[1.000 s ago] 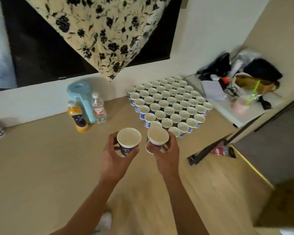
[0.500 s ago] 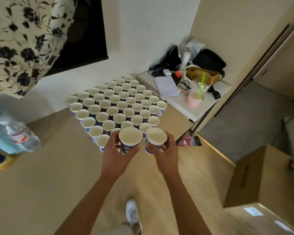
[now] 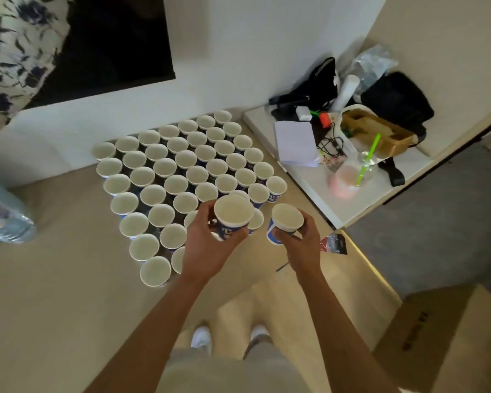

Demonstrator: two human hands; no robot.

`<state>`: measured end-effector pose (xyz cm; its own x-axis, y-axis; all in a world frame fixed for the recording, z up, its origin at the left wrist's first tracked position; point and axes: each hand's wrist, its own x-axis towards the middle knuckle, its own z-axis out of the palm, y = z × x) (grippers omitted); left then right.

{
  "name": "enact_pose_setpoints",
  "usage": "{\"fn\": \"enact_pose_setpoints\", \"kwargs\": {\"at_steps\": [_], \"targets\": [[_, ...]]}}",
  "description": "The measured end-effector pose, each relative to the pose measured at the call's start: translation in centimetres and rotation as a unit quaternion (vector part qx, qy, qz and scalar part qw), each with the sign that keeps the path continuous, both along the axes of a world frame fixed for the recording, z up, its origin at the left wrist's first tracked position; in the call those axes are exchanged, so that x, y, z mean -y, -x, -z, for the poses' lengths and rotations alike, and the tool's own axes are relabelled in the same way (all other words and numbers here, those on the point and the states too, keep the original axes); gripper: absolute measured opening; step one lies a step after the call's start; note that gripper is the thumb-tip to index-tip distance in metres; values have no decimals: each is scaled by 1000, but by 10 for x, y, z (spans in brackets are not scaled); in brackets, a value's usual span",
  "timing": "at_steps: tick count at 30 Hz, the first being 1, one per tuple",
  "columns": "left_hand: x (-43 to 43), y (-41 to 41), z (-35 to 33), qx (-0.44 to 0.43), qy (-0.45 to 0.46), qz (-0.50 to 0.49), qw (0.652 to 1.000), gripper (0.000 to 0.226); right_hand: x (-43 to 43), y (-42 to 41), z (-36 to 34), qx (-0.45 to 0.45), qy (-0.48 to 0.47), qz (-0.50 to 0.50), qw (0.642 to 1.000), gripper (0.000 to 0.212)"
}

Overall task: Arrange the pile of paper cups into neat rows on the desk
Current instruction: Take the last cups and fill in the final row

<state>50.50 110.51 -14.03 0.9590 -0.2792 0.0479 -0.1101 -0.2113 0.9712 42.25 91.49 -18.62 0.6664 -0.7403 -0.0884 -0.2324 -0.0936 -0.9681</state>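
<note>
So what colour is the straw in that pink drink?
Bright green; the straw shows clearly in the head view, in the pink drink.

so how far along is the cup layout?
Mostly done: a grid of upright cups stands in neat rows on the desk. In hand: left hand and right hand each hold one cup above the grid's near edge. Left: setting those two down; no loose pile in view.

Bare forearms; beige shorts (image 3: 224, 370) – white shoes (image 3: 200, 337)

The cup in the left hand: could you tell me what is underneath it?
Under the cup in the left hand stand arranged cups; two rims peek out. The desk beneath is covered.
</note>
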Motion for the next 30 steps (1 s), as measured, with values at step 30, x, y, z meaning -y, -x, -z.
{"fn": "enact_pose_setpoints", "kwargs": {"at_steps": [30], "targets": [[123,17,19,-28,-71,-259,963,74,115,-85,123,-80,9,-253,964,64]]}}
